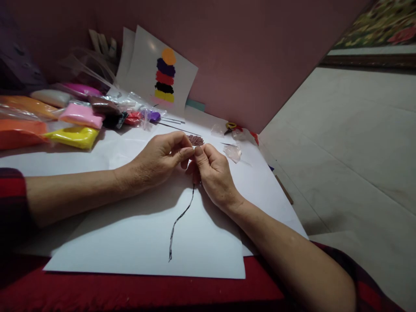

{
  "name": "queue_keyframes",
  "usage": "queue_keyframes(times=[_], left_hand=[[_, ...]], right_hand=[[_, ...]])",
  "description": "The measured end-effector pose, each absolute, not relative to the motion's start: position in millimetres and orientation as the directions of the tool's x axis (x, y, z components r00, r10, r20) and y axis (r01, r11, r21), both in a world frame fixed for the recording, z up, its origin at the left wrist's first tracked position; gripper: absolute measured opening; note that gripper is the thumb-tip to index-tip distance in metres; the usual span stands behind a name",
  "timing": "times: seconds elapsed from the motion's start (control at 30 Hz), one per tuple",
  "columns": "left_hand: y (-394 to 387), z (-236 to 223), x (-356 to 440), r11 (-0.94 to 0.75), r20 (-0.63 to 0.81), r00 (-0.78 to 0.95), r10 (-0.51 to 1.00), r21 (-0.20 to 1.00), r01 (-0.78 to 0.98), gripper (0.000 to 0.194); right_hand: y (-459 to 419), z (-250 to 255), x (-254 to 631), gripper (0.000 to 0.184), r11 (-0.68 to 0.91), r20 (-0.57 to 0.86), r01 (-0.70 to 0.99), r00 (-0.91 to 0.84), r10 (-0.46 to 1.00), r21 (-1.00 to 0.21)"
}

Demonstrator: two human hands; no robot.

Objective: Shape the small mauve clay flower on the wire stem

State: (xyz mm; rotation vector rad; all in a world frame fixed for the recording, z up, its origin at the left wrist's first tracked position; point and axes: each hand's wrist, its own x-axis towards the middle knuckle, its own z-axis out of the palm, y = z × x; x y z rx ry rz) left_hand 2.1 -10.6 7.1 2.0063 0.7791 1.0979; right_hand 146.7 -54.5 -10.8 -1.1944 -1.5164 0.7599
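Note:
My left hand [165,154] and my right hand [212,171] meet over a white sheet of paper [130,242], thumbs and fingers pinched together tip to tip. Whatever lies between the fingertips is too small and too covered to name. Just beyond the fingers shows a brown, ridged clump [196,139], its near side hidden by them. From below the right fingers a thin, uneven black line [177,219] curves down the sheet. I cannot tell whether it is thread or a drawn mark.
Plastic bags of coloured material, among them a yellow bag [76,137] and a pink bag [81,115], crowd the left. A card with coloured patches [146,69] leans on the wall. Scissors [230,127] and clear plastic scraps [233,151] lie at the right. Red cloth [146,292] borders the front.

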Motion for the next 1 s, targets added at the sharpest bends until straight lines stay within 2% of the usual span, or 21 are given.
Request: queue_keyframes(times=[0.27,0.5,1.0], left_hand=[[-11.7,7.5,4.4,-0.537,0.448,0.456,0.769,0.840,0.081,0.013],[-13.0,9.8,3.4,-0.494,0.384,0.483,0.787,0.861,0.119,0.014],[-11.0,7.7,4.8,-0.480,0.356,0.502,0.788,0.866,0.139,0.012]], right_hand=[[-53.8,-10.6,146.7,0.037,0.293,0.307,0.276,0.009,0.952,-0.916],[-53.2,-10.4,147.2,0.037,0.253,0.265,0.274,0.010,0.964,-0.928],[-53.1,-11.3,147.3,0.037,0.260,0.274,0.321,-0.002,0.962,-0.911]])
